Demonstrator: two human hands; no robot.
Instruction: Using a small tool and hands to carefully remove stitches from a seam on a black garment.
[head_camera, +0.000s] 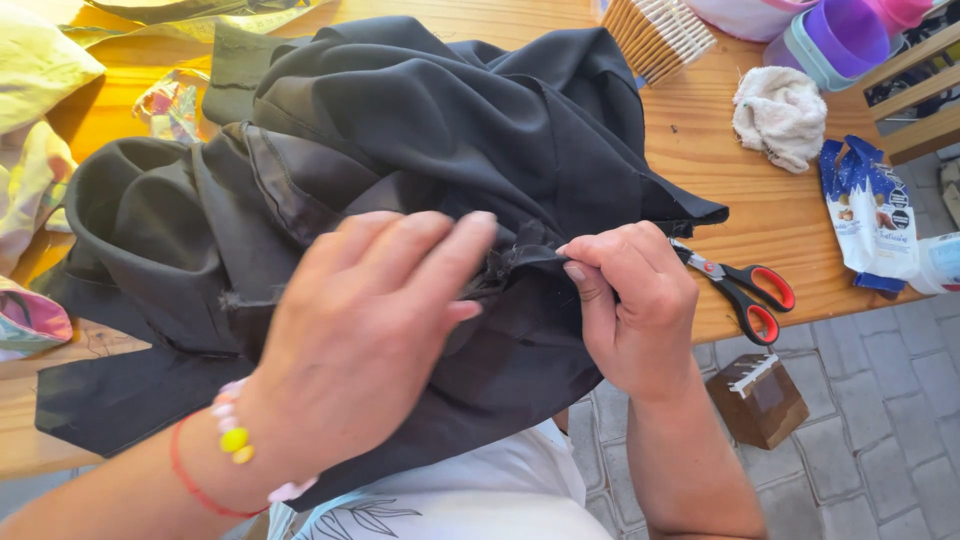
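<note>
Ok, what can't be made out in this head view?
- Left hand: palm and whatever lies under it, hidden by its own back.
- Right hand: what its fingertips pinch, buried in black fabric folds.
- Scissors: blade tips behind the right hand.
- Purple containers: cut off by the top edge.

Red-handled scissors (745, 288) lie on the wooden table (730, 190), near a crumpled white cloth (780, 115) and blue-and-white packets (868, 210). A bundle of wooden sticks (658, 35) sits beside purple plastic containers (840, 38). Patterned fabric (30, 170) lies at the left edge.
</note>
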